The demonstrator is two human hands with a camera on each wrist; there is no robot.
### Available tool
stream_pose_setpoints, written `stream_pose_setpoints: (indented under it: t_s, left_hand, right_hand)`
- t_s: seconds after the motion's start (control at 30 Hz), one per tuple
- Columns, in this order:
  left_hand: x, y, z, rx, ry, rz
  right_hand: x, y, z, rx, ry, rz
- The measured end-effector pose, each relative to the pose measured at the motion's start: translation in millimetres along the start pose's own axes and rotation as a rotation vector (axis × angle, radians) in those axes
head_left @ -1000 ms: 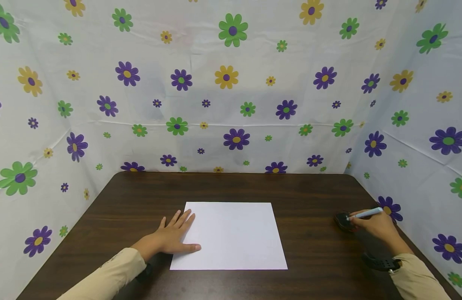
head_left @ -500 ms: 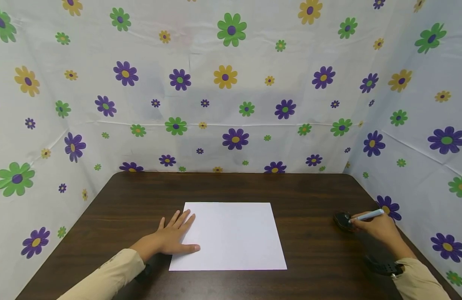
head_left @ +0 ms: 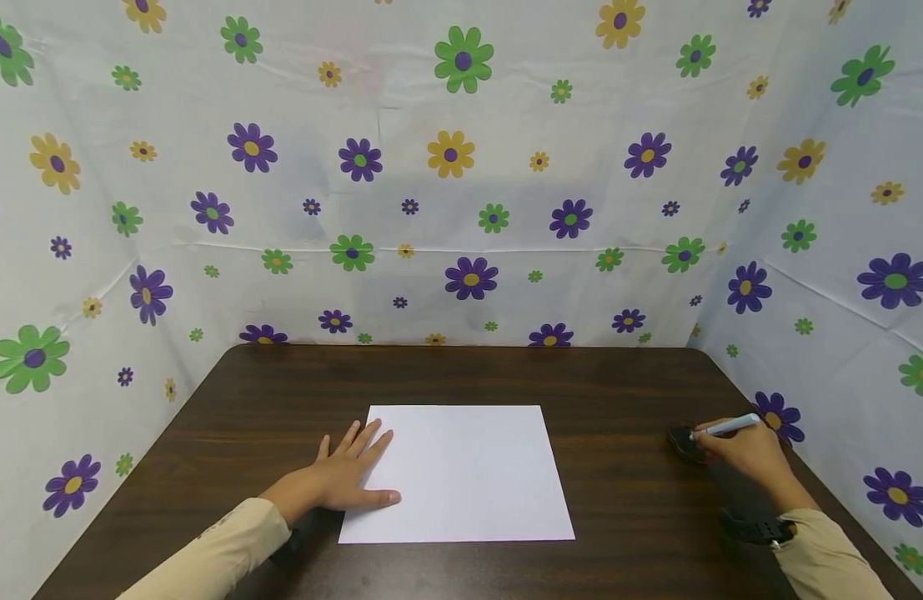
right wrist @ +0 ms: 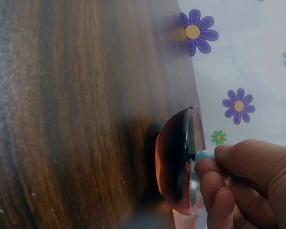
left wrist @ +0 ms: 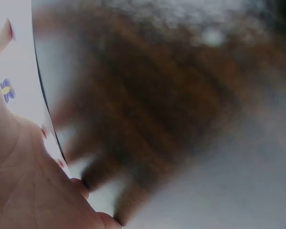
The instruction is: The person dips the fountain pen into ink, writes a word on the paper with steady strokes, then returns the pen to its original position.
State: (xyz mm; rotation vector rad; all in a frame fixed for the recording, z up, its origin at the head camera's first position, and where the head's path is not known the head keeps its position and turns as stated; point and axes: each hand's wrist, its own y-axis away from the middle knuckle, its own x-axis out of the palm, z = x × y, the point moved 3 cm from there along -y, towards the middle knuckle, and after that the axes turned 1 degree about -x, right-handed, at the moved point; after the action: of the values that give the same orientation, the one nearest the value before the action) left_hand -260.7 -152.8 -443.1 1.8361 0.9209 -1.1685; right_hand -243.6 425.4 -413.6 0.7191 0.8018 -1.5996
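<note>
A blank white sheet of paper lies on the dark wooden table. My left hand rests spread on its left edge, fingers straight and the thumb on the sheet. Off to the right, my right hand pinches a slim light-blue pen between thumb and fingers. In the right wrist view the dark tip of the pen reaches over the mouth of a small, dark, glossy bowl. Part of this bowl is hidden behind the fingers in the head view.
The brown table has rounded far corners. White cloth printed with flowers hangs behind it and along both sides. A black band sits at my right wrist, close to the table's right edge.
My right hand and the pen have shifted slightly left at the bowl in the last half second. The left hand and the paper stay in place.
</note>
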Motion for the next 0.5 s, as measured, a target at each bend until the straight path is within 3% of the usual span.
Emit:
stream_pose_setpoints:
  t_s: [0.27, 0.5]
  left_hand:
    - [-0.2, -2.4, 0.5, 0.003, -0.014, -0.006]
    - [8.0, -7.7, 8.2, -0.006, -0.031, 0.003]
  right_hand:
    - [-4.2, 3.8, -5.1, 0.025, 0.071, -0.031]
    - [-2.7, 7.4, -5.9, -0.002, 0.077, -0.030]
